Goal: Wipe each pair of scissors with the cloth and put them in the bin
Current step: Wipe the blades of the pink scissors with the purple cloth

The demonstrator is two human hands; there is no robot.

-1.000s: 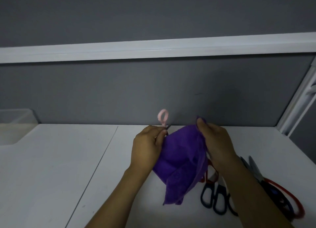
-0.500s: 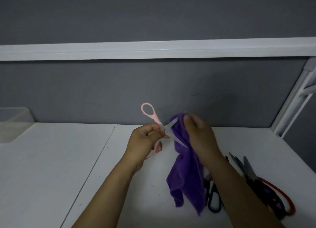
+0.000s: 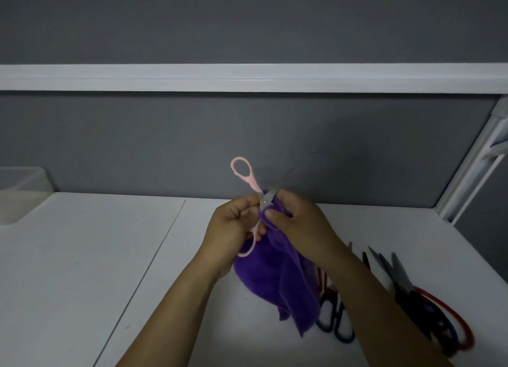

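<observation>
The left hand [image 3: 236,226] curls around the lower handle of the small pink-handled scissors [image 3: 253,184], held above the white table [image 3: 82,256]. The right hand [image 3: 299,225] pinches the purple microfibre cloth [image 3: 275,278] against their blades. The hanging cloth and the right forearm partly hide the dark- and red-handled scissors [image 3: 400,276] lying on the table. A translucent plastic bin [image 3: 19,179] stands far left.

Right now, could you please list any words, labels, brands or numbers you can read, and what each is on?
None can be read: the pink scissors, the purple cloth, the other scissors on the table and the bin show no legible lettering.
</observation>
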